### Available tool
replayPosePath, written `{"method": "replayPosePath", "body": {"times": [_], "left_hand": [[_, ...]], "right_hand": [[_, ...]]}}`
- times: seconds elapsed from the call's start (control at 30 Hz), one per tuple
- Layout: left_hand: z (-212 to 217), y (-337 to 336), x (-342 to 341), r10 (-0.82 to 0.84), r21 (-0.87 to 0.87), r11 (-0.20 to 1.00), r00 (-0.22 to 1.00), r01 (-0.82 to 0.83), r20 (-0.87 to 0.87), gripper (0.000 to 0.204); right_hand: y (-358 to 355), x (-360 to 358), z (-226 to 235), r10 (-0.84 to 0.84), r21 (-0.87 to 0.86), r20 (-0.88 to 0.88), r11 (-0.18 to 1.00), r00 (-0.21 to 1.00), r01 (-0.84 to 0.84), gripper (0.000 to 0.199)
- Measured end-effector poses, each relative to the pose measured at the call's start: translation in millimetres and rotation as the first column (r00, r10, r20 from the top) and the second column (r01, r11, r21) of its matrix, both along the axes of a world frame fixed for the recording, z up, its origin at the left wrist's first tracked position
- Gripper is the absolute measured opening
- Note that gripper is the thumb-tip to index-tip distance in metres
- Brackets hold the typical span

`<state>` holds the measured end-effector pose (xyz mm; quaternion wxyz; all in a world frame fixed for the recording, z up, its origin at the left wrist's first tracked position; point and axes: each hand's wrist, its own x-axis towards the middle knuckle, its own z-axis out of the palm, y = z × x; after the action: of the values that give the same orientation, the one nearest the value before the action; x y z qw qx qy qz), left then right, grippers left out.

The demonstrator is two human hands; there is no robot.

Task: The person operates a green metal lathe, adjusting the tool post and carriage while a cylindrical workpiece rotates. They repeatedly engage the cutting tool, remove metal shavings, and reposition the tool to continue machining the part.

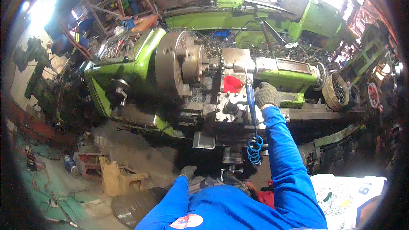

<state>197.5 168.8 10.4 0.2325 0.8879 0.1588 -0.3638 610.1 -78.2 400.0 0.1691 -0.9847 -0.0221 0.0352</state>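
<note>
The blue tool (251, 103) over the metal block (225, 115), just beside the right hand (267, 95), looks light, stiff and maybe slippery, best held round its middle, but I can't tell whether that hand or the left hand (188, 171) grips anything.

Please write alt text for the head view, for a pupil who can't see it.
A gloved right hand in a blue sleeve is over a green lathe, beside a blue tool with a coiled hose; its grip is unclear. The gloved left hand is low, near the body; a red container sits on the lathe.
</note>
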Motion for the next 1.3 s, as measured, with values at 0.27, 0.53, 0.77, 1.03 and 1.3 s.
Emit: {"method": "replayPosePath", "body": {"times": [0.27,0.53,0.77,1.03,1.3], "left_hand": [[-88,54,-17,0.089,-0.022,0.996,0.996,-0.089,-0.007,0.040],[-37,84,-30,0.390,-0.037,0.918,0.916,-0.394,-0.091,0.056],[-76,118,-74,0.546,-0.063,0.826,0.823,-0.560,-0.155,0.066],[-79,117,-59,0.363,-0.118,0.911,0.903,-0.396,-0.228,0.066],[-55,106,-32,0.341,-0.115,0.927,0.930,-0.357,-0.135,0.064]], "right_hand": [[13,-13,17,-0.153,-0.111,0.042,0.981,0.987,0.156,0.041],[12,-8,11,-0.219,-0.213,0.134,0.946,0.967,0.244,0.044],[30,-16,23,-0.269,-0.231,0.144,0.926,0.952,0.297,0.043],[28,-16,21,-0.300,-0.227,0.145,0.917,0.943,0.327,0.043],[29,-15,19,-0.294,-0.236,0.148,0.917,0.944,0.323,0.041]]}}
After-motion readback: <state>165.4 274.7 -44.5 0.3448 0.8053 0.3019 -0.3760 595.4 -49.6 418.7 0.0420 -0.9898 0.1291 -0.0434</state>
